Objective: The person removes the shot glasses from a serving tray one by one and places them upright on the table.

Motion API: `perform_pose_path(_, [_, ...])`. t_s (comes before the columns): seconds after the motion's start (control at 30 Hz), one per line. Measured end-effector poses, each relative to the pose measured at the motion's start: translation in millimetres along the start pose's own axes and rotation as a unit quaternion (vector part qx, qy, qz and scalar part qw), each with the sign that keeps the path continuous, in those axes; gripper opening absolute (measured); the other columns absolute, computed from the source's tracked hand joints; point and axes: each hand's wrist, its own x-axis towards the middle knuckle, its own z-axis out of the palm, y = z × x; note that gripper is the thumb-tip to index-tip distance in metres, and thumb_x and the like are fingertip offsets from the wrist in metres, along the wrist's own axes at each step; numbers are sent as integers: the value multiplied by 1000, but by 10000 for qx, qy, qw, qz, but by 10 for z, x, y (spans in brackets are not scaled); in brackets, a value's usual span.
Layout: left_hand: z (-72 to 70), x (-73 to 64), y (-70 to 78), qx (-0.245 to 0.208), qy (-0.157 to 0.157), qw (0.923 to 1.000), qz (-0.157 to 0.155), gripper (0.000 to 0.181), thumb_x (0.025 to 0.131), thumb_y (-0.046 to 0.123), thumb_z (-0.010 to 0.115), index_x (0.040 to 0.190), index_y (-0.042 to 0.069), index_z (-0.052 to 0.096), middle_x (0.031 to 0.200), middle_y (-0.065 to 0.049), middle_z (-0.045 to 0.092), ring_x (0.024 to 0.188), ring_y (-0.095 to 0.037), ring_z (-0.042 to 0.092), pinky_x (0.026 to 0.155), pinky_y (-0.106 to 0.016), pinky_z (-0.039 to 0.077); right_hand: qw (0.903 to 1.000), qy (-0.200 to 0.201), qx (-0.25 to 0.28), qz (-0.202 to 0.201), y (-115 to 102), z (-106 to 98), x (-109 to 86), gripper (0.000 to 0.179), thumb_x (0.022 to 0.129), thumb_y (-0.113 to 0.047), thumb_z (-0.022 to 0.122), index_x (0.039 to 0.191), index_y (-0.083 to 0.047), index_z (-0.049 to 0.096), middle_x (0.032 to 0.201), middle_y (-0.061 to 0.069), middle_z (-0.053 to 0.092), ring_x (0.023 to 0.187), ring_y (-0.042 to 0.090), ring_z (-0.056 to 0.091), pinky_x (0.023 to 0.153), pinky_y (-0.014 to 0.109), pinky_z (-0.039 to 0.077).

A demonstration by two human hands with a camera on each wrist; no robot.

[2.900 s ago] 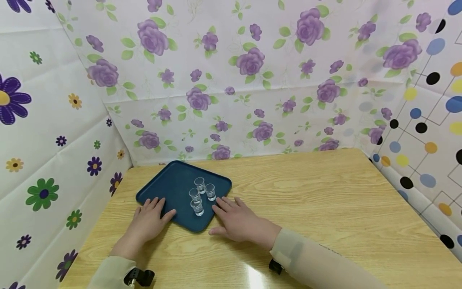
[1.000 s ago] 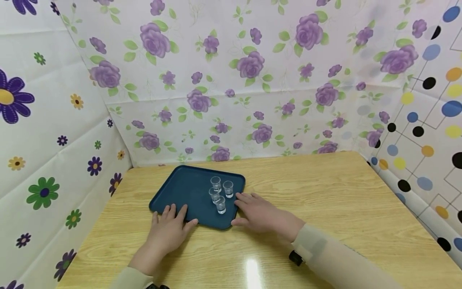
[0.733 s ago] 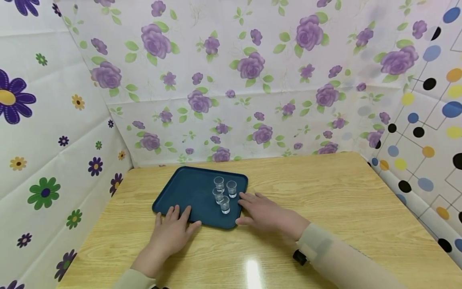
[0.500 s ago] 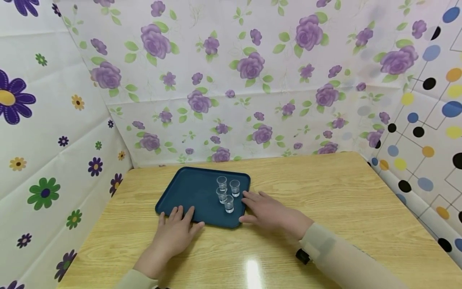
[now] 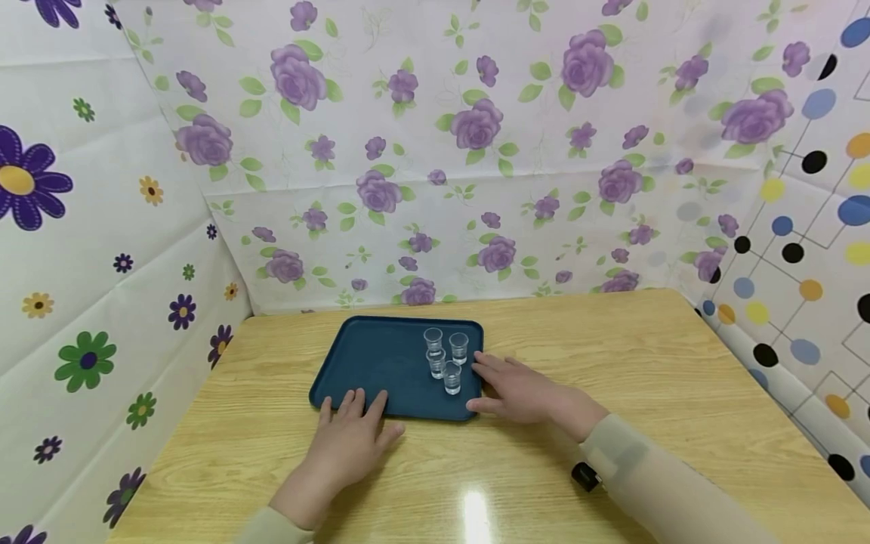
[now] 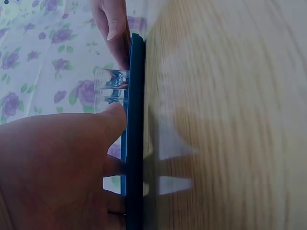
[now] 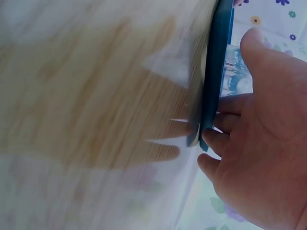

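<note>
A dark blue rectangular tray [image 5: 381,363] lies flat on the table, its long edge facing the person. Several small clear shot glasses [image 5: 451,378] stand upright in a cluster on its right part. My left hand [image 5: 350,442] touches the near edge with extended, spread fingers. At the right edge, my right hand [image 5: 523,389] rests its outstretched fingers against the rim, close to the glasses. The left wrist view shows the left fingers against the tray's side [image 6: 136,143]. In the right wrist view, the right fingers [image 7: 228,122] meet the tray's rim.
The wood-grain table [image 5: 612,363] extends to the right and in front of the tray. Behind stands a rose-patterned cloth [image 5: 435,181]; a flower-print cloth [image 5: 129,302] closes the left side and a dotted one [image 5: 809,287] the right.
The tray has slid to the right and turned so its edges sit squarer to the table. The glasses moved along with it, and both hands shifted right, staying at its edges.
</note>
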Motion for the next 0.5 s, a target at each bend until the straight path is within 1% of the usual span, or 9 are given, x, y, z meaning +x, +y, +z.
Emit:
perform_pose_path(0.17, [26, -4, 58, 88, -22, 10000, 32, 74, 114, 60, 53, 169, 11, 48, 171, -33, 37, 162, -52, 28, 127, -80, 7, 9999, -9, 103, 79, 74, -20, -11, 97, 108, -69, 58, 174, -5, 31, 183, 14, 20, 168, 37, 21, 137, 57, 14])
perform_pose_path(0.3, [32, -7, 106, 110, -70, 9999, 65, 74, 113, 60, 54, 169, 13, 48, 171, -32, 37, 162, -52, 28, 128, -80, 7, 9997, 9, 199, 116, 106, -39, -33, 100, 106, -70, 61, 175, -4, 30, 183, 14, 20, 168, 38, 20, 136, 58, 13])
perform_pose_path(0.5, [60, -10, 170, 159, -79, 9997, 189, 74, 113, 61, 54, 169, 14, 49, 171, -32, 37, 162, -52, 29, 128, -79, 7, 9998, 32, 163, 144, 185, -36, -31, 103, 104, -71, 63, 175, -5, 28, 183, 13, 19, 168, 36, 20, 137, 58, 11])
